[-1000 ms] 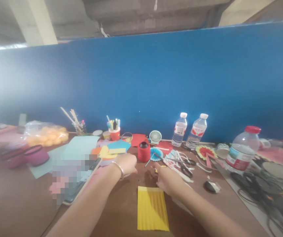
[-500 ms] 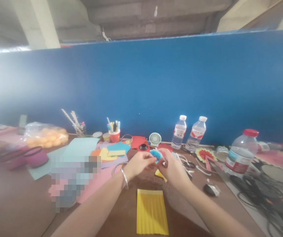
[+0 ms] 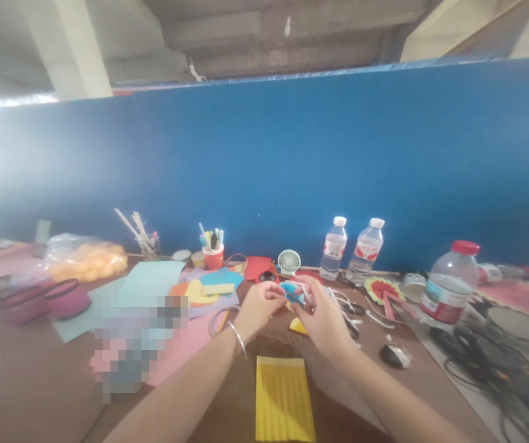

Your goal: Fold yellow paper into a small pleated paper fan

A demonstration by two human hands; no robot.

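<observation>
My left hand [image 3: 258,306], a silver bangle on its wrist, and my right hand [image 3: 322,317] meet above the brown table [image 3: 38,381]. Both pinch a small blue pleated paper fan [image 3: 291,291] held between their fingertips. Below the hands a pleated yellow sheet [image 3: 283,398] lies flat on the table. A small yellow paper scrap [image 3: 298,325] lies under my right hand. A red spool [image 3: 267,276] shows partly behind my left hand.
Coloured paper sheets [image 3: 209,286] lie left of the hands. A red pen cup [image 3: 214,253], a small white fan [image 3: 289,260], two water bottles [image 3: 333,247] and a larger bottle [image 3: 449,285] stand along the blue partition [image 3: 264,166]. Scissors, paper strips and cables [image 3: 499,363] clutter the right.
Both hands rose from the table and came together. They picked up the small blue paper fan and now hold it between them.
</observation>
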